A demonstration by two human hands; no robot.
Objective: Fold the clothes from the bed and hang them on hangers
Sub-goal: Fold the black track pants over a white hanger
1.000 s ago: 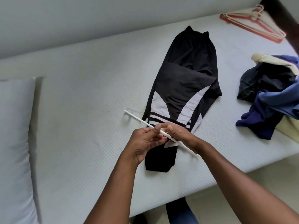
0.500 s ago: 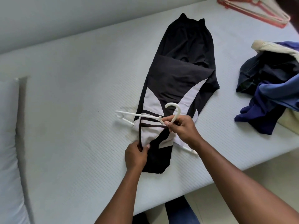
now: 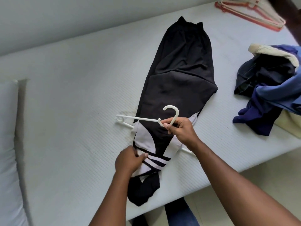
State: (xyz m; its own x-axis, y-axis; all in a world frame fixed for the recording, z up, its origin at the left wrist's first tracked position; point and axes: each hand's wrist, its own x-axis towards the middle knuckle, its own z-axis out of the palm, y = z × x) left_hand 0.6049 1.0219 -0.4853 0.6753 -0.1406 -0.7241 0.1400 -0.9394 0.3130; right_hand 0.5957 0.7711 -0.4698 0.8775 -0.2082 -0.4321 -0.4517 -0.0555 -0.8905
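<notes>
A black garment with a white logo (image 3: 180, 74) lies folded lengthwise on the bed (image 3: 73, 95). A white plastic hanger (image 3: 172, 115) stands over its near end, and the cloth passes through the hanger's frame. My right hand (image 3: 180, 129) pinches the hanger at the base of its hook. My left hand (image 3: 130, 160) grips the garment's near end, where the white stripes are, at its left edge. The hanger's lower bar is mostly hidden under the cloth and my right hand.
A heap of blue, dark and cream clothes (image 3: 273, 88) lies on the right of the bed. Several red and cream hangers (image 3: 249, 12) rest at the far right corner. A white pillow (image 3: 8, 144) lies at the left. The bed's near edge runs below my arms.
The hanger was turned upright, so its hook now shows. My left hand left the hanger and took hold of the garment's near end, drawing it toward me through the frame.
</notes>
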